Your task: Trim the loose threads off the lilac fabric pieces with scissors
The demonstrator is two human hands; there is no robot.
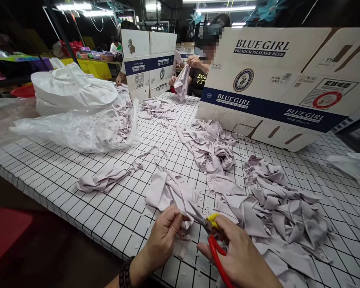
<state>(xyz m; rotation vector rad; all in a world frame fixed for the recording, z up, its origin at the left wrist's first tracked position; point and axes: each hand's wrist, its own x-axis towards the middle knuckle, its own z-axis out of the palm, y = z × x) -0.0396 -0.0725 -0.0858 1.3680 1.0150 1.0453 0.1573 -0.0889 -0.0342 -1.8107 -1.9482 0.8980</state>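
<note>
My left hand pinches the near edge of a pale lilac fabric piece on the white grid-patterned table. In my right hand I grip red-handled snips with a yellow part, their tip touching that same fabric piece. Small fabric scraps lie scattered around both hands. A heap of similar lilac pieces lies just right of my right hand.
More lilac piles sit mid-table, with one loose piece at left. A clear plastic bag holds more fabric at left. Blue Girl cardboard boxes stand behind. A person across the table holds fabric.
</note>
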